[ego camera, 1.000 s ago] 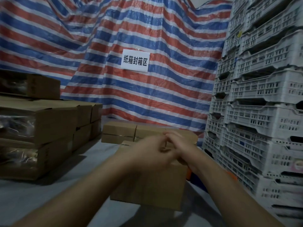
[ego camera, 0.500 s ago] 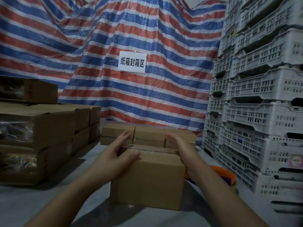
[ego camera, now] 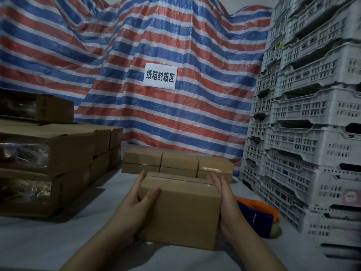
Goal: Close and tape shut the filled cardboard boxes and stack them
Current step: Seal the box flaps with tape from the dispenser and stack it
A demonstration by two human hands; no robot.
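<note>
A small closed cardboard box [ego camera: 181,212] with clear tape along its top seam sits in front of me on the grey surface [ego camera: 58,241]. My left hand [ego camera: 136,206] lies against its left side, fingers straight along the side and thumb across the front face. My right hand [ego camera: 226,204] presses flat against the right side. The box is held between the two hands. Behind it stands a row of three taped boxes [ego camera: 179,163].
An orange and blue tape dispenser [ego camera: 257,214] lies just right of the box. Larger stacked cardboard boxes [ego camera: 58,153] fill the left. White plastic crates [ego camera: 312,133] tower on the right. A striped tarp with a white sign [ego camera: 160,76] hangs behind.
My hands were together on top of the box a second ago. They have parted and slid down to its left and right sides. The view has tilted slightly.
</note>
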